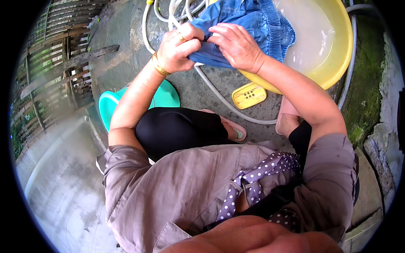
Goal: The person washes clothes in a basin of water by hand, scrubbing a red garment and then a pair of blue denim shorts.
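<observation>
A piece of blue denim clothing (249,17) with a gathered elastic waistband hangs partly over the rim of a yellow basin (344,46). The basin holds cloudy whitish water. My left hand (181,48), with a ring and a gold bracelet at the wrist, is closed in a fist on the garment's left end. Beside it, my right hand (238,47) pinches the same cloth between thumb and fingers, its back turned up. A stretch of darker blue fabric shows between and below both hands. Part of the cloth is hidden under my fingers.
A yellow soap dish (249,95) with holes lies on the concrete ground near the basin. A pale hose (219,95) runs across the ground and coils at the top. By my left arm stands a green plastic container (110,105). Slatted wooden fencing (59,63) is at far left.
</observation>
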{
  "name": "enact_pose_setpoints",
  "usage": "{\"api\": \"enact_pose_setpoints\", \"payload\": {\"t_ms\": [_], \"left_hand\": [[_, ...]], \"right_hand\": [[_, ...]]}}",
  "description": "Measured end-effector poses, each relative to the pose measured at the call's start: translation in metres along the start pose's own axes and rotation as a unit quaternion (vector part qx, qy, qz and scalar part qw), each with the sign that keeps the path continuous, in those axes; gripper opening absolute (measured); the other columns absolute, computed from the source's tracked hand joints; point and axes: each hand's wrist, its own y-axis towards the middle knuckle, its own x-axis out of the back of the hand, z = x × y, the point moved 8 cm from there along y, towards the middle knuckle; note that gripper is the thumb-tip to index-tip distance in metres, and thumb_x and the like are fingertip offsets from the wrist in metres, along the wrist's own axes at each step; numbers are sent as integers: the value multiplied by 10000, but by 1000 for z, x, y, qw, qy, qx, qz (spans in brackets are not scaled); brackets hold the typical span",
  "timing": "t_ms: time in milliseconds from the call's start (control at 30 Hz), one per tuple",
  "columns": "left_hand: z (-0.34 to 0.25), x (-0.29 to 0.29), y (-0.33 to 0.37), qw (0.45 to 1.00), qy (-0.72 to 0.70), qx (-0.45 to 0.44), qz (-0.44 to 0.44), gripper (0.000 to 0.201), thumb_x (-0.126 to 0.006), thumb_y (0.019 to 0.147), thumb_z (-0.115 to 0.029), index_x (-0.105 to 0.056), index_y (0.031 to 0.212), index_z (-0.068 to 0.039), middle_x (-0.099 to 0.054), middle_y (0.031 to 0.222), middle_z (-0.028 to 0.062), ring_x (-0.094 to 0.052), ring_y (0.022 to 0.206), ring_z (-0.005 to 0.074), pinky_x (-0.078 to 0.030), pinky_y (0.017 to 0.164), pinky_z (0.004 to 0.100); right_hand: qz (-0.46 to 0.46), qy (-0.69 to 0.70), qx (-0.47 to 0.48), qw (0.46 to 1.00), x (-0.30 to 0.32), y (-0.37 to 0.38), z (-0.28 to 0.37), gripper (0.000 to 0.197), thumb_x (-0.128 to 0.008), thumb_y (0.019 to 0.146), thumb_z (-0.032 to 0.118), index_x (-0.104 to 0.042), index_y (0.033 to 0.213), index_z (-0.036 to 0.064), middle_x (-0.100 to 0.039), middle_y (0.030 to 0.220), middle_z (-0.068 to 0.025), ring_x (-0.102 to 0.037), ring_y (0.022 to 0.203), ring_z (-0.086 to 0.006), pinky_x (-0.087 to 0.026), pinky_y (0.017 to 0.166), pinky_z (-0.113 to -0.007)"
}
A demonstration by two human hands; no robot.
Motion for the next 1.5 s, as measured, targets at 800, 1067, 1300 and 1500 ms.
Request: {"api": "enact_pose_setpoints", "payload": {"t_ms": [800,1067,1300,1500], "left_hand": [[37,-7,-27,982,-57,134,-122,262,-671,681,88,-446,735,-33,-587,852,104,-579,785,239,-488,722,318],[72,-12,-50,942,-154,248,-169,279,-588,696,183,-430,737,-43,-559,848,77,-547,796,178,-471,757,282],[90,-20,-44,936,-177,249,-176,298,-600,699,198,-426,758,-36,-550,862,80,-558,818,182,-483,793,281],[96,-14,-52,932,-179,262,-176,296,-596,659,182,-418,751,-36,-554,838,79,-569,804,191,-475,770,282]], "right_hand": [[-66,94,-49,992,-24,3,35,576,-636,854,40,-554,1423,65,-552,1442,-147,-503,1363,-338,-390,1160,-463],[40,-27,25,999,-34,-4,10,591,-697,842,162,-569,1415,95,-524,1505,-51,-487,1394,-274,-379,1169,-449],[156,-22,39,987,-22,-40,-23,604,-691,876,185,-533,1441,40,-447,1568,-107,-368,1490,-281,-308,1216,-484],[149,27,-27,988,-12,-42,-24,625,-664,862,96,-511,1468,70,-458,1551,-124,-447,1411,-299,-344,1200,-450]]}}
